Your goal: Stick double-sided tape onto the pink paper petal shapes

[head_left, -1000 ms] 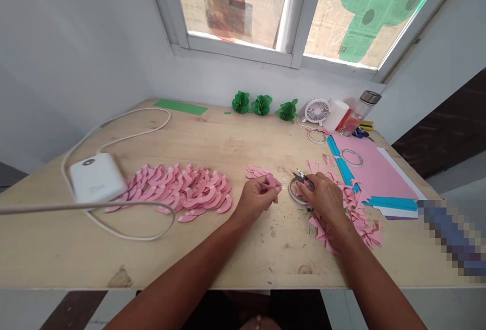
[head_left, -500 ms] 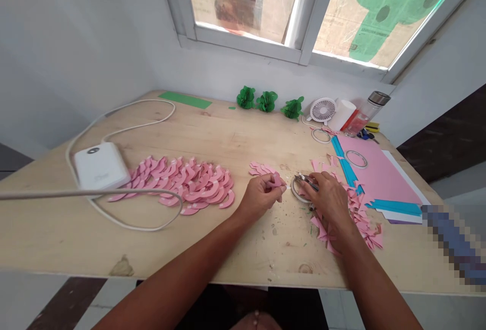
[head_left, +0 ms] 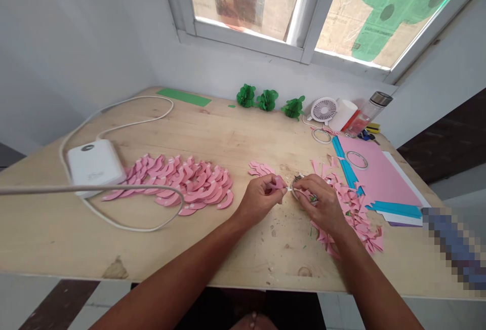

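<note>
My left hand (head_left: 256, 199) is closed in a pinch on a small curved pink paper piece (head_left: 279, 182). A small white strip (head_left: 289, 189), which looks like tape, shows at the end of that piece. My right hand (head_left: 321, 203) is closed, with thumb and index fingertips meeting at the strip's other side. Partly hidden by the right hand, a tape roll (head_left: 293, 193) shows its rim. What lies under the right palm is mostly covered. Just beyond the left hand lies a small group of pink paper pieces (head_left: 261, 168).
Pink curved paper pieces (head_left: 193, 183) are piled at left, beside a white power bank (head_left: 94, 164) and its cable (head_left: 144, 189). Pink scraps (head_left: 357, 213) lie at right near coloured sheets (head_left: 383, 173). Green paper shapes (head_left: 267, 100), a fan (head_left: 323, 110) and a bottle (head_left: 366, 115) stand behind.
My right hand has shifted left, and its fingertips now meet the white strip by the left hand. The dark metal tool seen in it before is now mostly hidden. The left hand keeps its pinch.
</note>
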The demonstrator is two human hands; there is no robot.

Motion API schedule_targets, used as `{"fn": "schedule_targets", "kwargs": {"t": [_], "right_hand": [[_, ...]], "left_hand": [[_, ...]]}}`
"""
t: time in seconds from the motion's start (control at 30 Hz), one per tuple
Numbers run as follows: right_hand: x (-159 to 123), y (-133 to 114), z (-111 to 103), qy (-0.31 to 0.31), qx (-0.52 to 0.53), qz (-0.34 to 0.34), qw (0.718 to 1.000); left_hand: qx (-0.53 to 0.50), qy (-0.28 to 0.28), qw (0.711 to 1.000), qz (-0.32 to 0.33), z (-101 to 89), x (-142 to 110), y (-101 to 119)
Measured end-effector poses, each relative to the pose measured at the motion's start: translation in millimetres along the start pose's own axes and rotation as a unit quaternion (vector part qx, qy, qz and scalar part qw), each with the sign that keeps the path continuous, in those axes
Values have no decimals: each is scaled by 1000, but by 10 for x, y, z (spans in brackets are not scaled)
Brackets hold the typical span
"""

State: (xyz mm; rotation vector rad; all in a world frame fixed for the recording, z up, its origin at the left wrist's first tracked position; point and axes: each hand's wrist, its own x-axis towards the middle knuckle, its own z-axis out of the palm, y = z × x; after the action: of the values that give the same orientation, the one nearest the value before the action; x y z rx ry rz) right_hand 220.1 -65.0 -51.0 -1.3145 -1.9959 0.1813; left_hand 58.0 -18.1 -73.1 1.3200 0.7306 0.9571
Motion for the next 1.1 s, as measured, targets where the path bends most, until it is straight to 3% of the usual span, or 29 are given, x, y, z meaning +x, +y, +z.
{"fn": "schedule_targets", "kwargs": {"t": [0.5, 0.77, 1.1], "right_hand": [[15, -19, 34, -5, -19, -11, 1000], [6, 5, 30, 4, 40, 72, 997], [-3, 19, 1, 29, 124, 150, 980]], "left_hand": [[15, -7, 1000, -1, 9, -8, -19], [-37, 10, 998, -55, 0, 21, 1], [-71, -53, 993, -77, -13, 33, -42]]}}
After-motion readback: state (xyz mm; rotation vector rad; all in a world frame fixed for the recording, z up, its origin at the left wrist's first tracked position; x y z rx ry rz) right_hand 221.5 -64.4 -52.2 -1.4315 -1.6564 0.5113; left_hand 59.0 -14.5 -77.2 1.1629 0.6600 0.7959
